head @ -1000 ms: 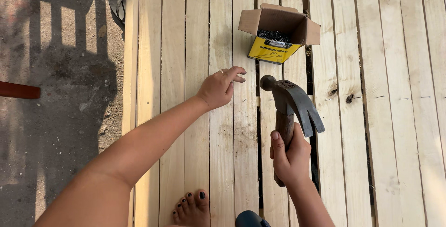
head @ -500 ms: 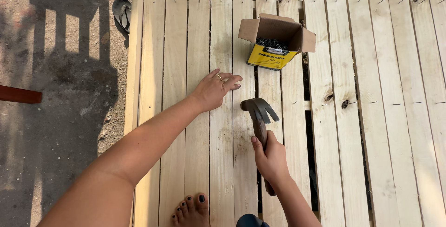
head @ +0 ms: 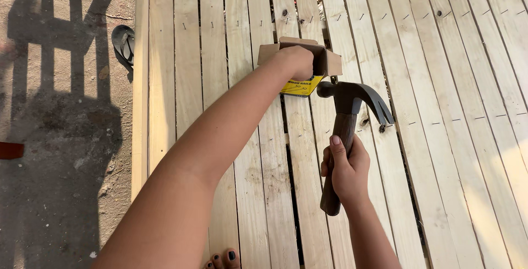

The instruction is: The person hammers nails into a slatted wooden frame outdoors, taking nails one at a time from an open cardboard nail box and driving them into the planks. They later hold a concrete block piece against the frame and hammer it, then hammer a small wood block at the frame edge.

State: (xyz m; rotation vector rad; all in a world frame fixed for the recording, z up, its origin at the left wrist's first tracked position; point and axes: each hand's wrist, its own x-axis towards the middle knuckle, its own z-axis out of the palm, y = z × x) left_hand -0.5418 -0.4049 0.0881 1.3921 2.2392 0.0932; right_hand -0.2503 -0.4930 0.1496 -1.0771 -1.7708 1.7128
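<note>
Fingers of the left hand [head: 298, 60] dip into the small open cardboard box with a yellow label [head: 324, 60]; its grip is hidden. Pinching one nail cleanly would serve best. The right hand [head: 346, 173] wraps the dark wooden-handled steel claw hammer [head: 344, 131], upright just right of the box, claw pointing right.

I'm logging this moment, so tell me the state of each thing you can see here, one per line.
Box: flaps open, left hand inside.
Hammer: held upright, head up, above the planks.
Left hand: reaching into the box.
Right hand: closed around the hammer handle.
Planks: nailed down, gaps between.
Sandal: lying on the ground beside the planks.
</note>
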